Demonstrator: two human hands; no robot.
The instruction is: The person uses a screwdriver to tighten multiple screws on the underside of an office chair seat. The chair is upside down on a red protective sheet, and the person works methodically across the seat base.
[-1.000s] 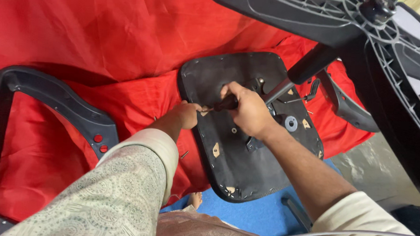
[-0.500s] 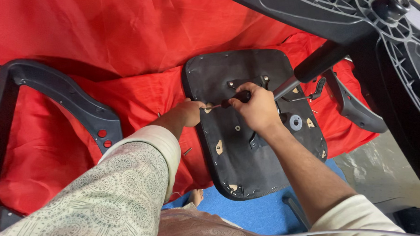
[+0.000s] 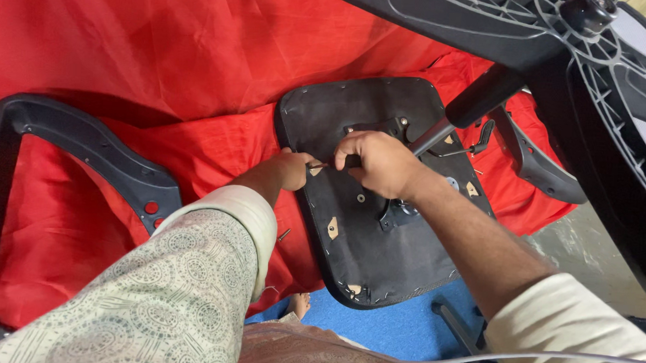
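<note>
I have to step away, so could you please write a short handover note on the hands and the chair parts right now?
Left hand: pinching a small fastener at the seat base's left edge.
Right hand: closed on a screwdriver, tip toward the left hand.
The seat base lies upside down on the red cloth, gas column fitted.
An armrest lies unattached at left, another armrest at right; a loose screw is on the cloth.

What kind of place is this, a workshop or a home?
Probably an informal work spot on a floor, not a fitted workshop. An upturned chair seat lies on a red cloth spread over the floor, with a loose armrest beside it and the chair's wheel base raised above. No bench shows.
</note>
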